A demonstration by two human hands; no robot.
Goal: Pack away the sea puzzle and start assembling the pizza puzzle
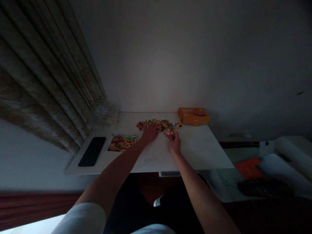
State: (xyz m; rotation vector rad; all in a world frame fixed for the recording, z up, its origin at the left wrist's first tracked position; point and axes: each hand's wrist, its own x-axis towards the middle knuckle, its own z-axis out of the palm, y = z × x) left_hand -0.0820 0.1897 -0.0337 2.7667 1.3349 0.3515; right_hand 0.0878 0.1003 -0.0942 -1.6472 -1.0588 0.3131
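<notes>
A dim room with a plain pale wall fills the upper field; a pleated curtain (48,87) hangs from 9 to 11 o'clock. Below centre stands a white table (200,152), its far edge against the wall. On the right, at 4 o'clock, a lower surface carries a pale roll (292,152) and an orange sheet (248,167). On the table, an orange box (193,116) lies at the far right corner, at 1 o'clock from the hands. A black phone (92,151) lies at the table's left edge, at 9 o'clock, and just beside it, to the right, a colourful reference picture (122,142). A scatter of loose puzzle pieces (158,124) lies near the far edge, at table centre. The left hand (149,133) rests flat, fingers spread, on the left part of the scatter. The right hand (175,144) pinches a small joined cluster of pieces (169,132) at its fingertips, at the scatter's near right edge.
</notes>
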